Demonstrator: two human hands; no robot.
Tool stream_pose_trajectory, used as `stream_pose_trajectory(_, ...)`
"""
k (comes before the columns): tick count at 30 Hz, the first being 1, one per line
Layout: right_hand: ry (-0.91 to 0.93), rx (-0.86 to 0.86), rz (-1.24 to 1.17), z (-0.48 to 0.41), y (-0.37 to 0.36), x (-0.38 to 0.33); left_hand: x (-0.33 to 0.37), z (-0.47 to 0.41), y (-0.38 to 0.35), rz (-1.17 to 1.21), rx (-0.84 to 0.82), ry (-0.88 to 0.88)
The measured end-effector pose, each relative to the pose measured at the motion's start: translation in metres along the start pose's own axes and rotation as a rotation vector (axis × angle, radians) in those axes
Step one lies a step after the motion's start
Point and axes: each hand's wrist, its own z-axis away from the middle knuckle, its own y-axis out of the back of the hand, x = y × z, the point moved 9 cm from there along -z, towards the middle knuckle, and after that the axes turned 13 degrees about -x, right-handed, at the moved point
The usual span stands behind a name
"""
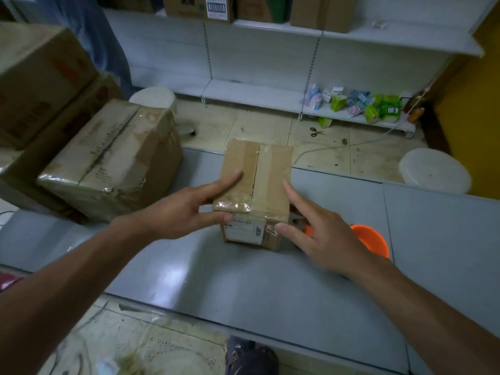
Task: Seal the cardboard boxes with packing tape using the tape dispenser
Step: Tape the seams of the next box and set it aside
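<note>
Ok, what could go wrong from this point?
The tape at the near left corner of the small box looks wrinkled and may lift unless the left hand presses it flat. The orange object, probably the dispenser, lies partly hidden by the right hand; drawing that hand back could knock it.
</note>
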Motion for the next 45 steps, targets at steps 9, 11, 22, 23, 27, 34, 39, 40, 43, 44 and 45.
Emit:
stream_pose_trajectory(9, 0.076, -0.078, -0.661, -0.006, -0.012, 0.012, -0.007, -0.006, 0.005, 0.361, -0.196, 0.012)
stream_pose_trajectory(11, 0.078, -0.048, -0.663, -0.002, -0.015, 0.008, -0.009, 0.002, 0.000, 0.350, -0.171, -0.038)
stream_pose_trajectory(22, -0.069, 0.772, -0.871, -0.016, -0.040, -0.002, -0.001, -0.002, -0.050, 0.838, 0.836, -0.002)
stream_pose_trajectory(23, -0.059, 0.803, -0.905, -0.015, -0.038, -0.003, -0.003, -0.003, -0.046, 0.857, 0.852, 0.027)
stream_pose_trajectory(27, -0.048, 0.688, -1.014, -0.018, -0.033, -0.004, 0.002, -0.006, -0.039, 0.910, 0.667, -0.016)
stream_pose_trajectory(34, -0.003, 0.674, -0.997, -0.018, -0.027, -0.013, 0.015, -0.004, -0.043, 0.901, 0.779, -0.011)
stream_pose_trajectory(39, -0.128, 0.548, -1.101, -0.014, -0.026, -0.023, 0.008, 0.002, -0.039, 0.920, 0.573, 0.070)
stream_pose_trajectory(40, -0.141, 0.545, -1.088, -0.015, -0.021, -0.030, 0.009, 0.006, -0.032, 0.908, 0.552, 0.080)
stream_pose_trajectory(43, -0.068, 0.578, -0.983, -0.026, 0.010, -0.070, 0.020, 0.026, 0.009, 0.864, 0.578, 0.020)
stream_pose_trajectory(44, -0.018, 0.595, -0.968, -0.032, 0.022, -0.088, 0.027, 0.037, 0.027, 0.860, 0.605, -0.027)
stream_pose_trajectory(45, 0.037, 0.602, -0.942, -0.038, 0.034, -0.110, 0.033, 0.049, 0.047, 0.852, 0.640, -0.081)
